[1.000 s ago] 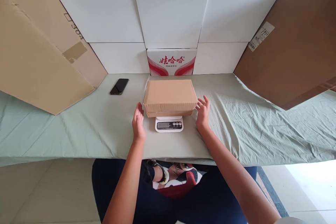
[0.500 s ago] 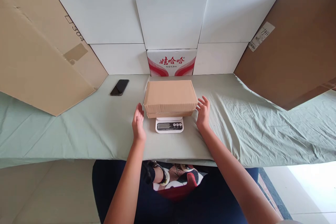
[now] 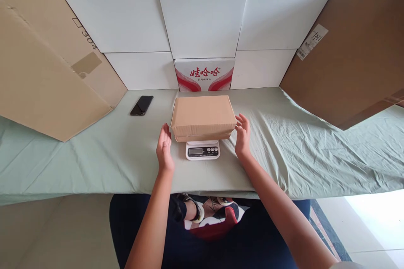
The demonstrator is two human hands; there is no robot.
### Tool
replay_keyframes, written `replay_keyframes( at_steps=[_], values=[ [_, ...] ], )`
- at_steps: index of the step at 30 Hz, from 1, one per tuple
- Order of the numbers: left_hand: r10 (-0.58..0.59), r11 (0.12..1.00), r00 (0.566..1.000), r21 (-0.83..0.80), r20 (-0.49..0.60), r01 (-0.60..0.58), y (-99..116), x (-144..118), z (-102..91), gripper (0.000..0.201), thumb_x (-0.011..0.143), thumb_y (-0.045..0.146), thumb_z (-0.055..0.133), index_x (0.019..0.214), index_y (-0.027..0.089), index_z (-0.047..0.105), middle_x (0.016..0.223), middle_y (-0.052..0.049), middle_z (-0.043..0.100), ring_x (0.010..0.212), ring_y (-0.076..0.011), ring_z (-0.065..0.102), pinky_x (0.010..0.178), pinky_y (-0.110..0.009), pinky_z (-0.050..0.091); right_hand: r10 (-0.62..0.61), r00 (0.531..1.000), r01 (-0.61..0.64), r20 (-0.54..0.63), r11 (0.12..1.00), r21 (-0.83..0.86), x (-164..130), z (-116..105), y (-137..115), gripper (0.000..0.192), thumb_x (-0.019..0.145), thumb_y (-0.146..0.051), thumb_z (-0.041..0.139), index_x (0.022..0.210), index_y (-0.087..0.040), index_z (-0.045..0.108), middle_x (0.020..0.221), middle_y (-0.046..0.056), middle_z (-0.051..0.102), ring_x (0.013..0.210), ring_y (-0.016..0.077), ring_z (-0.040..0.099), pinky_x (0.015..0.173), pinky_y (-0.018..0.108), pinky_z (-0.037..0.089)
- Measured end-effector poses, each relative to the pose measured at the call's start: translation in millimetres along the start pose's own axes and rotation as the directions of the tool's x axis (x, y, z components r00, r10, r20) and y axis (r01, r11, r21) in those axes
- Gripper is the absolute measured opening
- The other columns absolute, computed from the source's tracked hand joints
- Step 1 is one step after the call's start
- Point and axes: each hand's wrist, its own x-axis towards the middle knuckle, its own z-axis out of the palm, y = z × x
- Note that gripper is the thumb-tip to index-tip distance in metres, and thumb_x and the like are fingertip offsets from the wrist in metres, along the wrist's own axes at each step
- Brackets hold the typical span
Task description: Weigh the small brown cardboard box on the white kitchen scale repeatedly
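A closed brown cardboard box [image 3: 203,113] rests on a white digital kitchen scale [image 3: 203,156], covering its weighing plate. The scale's display and round buttons face me below the box's front edge; no reading can be made out. My left hand [image 3: 164,147] is upright beside the box's left front corner, fingers straight, with a thin gap to the cardboard. On the other side my right hand [image 3: 243,136] has its fingers apart and slightly bent, the tips at the box's right edge. Whether those tips touch it I cannot tell. Neither hand holds anything.
A black phone [image 3: 142,105] lies on the green tablecloth [image 3: 94,155] to the left. White boxes [image 3: 202,25] and a red-printed carton [image 3: 204,75] wall off the back. Large cardboard boxes stand at left [image 3: 47,71] and right [image 3: 350,59]. Behind, the top of a head shows.
The whole view has shifted slightly. My right hand's fingertips look a little closer to the box's right edge; the box and scale stay in place.
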Motion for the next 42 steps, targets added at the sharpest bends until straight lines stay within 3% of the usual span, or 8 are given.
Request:
replay_keyframes(
  at_steps=[10,13,20,23,27,33,37,42],
  values=[
    [-0.005,0.999,0.992,0.053,0.124,-0.001,-1,-2,2.1,0.086,0.091,0.077,0.049,0.158,0.024,0.047,0.168,-0.012,0.042,0.158,-0.0324,0.035,0.13,-0.044,0.031,0.062,0.991,-0.074,0.115,0.992,0.102,-9,5,1,0.066,0.09,-0.063,0.051,0.149,-0.034,0.045,0.162,0.005,0.049,0.154,0.0304,0.043,0.128,0.06,0.029],
    [-0.001,0.998,0.989,0.057,0.145,-0.007,-1,-3,2.8,0.087,0.09,0.078,0.049,0.158,0.023,0.047,0.167,-0.013,0.044,0.158,-0.0332,0.035,0.13,-0.044,0.031,0.001,0.984,-0.014,0.176,0.997,0.076,-15,10,-2,0.07,0.092,-0.068,0.047,0.153,-0.034,0.043,0.166,0.003,0.045,0.157,0.0298,0.037,0.129,0.058,0.029],
    [-0.023,0.999,0.987,0.032,0.161,0.018,1,-9,4.2,0.083,0.091,0.075,0.05,0.155,0.022,0.05,0.162,-0.016,0.051,0.155,-0.0344,0.041,0.127,-0.047,0.036,-0.118,0.96,0.126,0.255,0.992,-0.016,-26,17,-13,0.059,0.093,-0.058,0.054,0.147,-0.034,0.052,0.149,0.005,0.061,0.147,0.0321,0.048,0.127,0.056,0.034],
    [-0.016,1.0,0.988,0.006,0.152,0.015,7,2,9.3,0.077,0.094,0.072,0.049,0.153,0.023,0.052,0.161,-0.015,0.052,0.154,-0.033,0.044,0.126,-0.047,0.037,-0.142,0.959,0.151,0.247,0.988,-0.019,-18,23,-20,0.063,0.091,-0.057,0.057,0.149,-0.034,0.05,0.151,0.005,0.058,0.147,0.0332,0.047,0.128,0.057,0.033],
    [-0.013,0.997,0.993,0.072,0.113,0.005,10,48,24.9,0.068,0.096,0.07,0.048,0.15,0.028,0.055,0.158,-0.011,0.056,0.152,-0.0295,0.047,0.126,-0.045,0.036,-0.219,0.942,0.229,0.255,0.973,-0.009,20,40,-26,0.069,0.09,-0.058,0.056,0.153,-0.033,0.044,0.158,0.005,0.051,0.152,0.0317,0.042,0.132,0.055,0.028],
    [-0.033,0.999,0.994,0.012,0.101,0.032,-34,111,50.0,0.069,0.092,0.072,0.055,0.142,0.025,0.06,0.155,-0.012,0.058,0.151,-0.0272,0.049,0.126,-0.043,0.035,-0.254,0.916,0.272,0.31,0.962,-0.015,81,61,10,0.094,0.084,-0.056,0.063,0.163,-0.029,0.019,0.174,0.004,0.026,0.163,0.0259,0.024,0.136,0.05,0.017],
    [-0.096,0.995,0.991,-0.019,0.095,0.099,-68,119,50.6,0.064,0.093,0.073,0.052,0.137,0.028,0.063,0.153,-0.009,0.061,0.149,-0.0243,0.051,0.124,-0.04,0.039,-0.194,0.914,0.236,0.356,0.968,-0.079,93,59,32,0.09,0.086,-0.051,0.06,0.162,-0.028,0.019,0.175,0.004,0.023,0.163,0.0267,0.022,0.136,0.047,0.016],
    [-0.086,0.995,0.991,0.064,0.104,0.08,-80,122,45.0,0.054,0.096,0.069,0.05,0.131,0.031,0.065,0.145,-0.006,0.067,0.142,-0.0235,0.058,0.12,-0.041,0.044,-0.122,0.915,0.165,0.385,0.983,-0.079,94,57,37,0.082,0.085,-0.046,0.059,0.157,-0.029,0.025,0.168,0.005,0.034,0.156,0.0315,0.032,0.133,0.053,0.024]
  ],
)
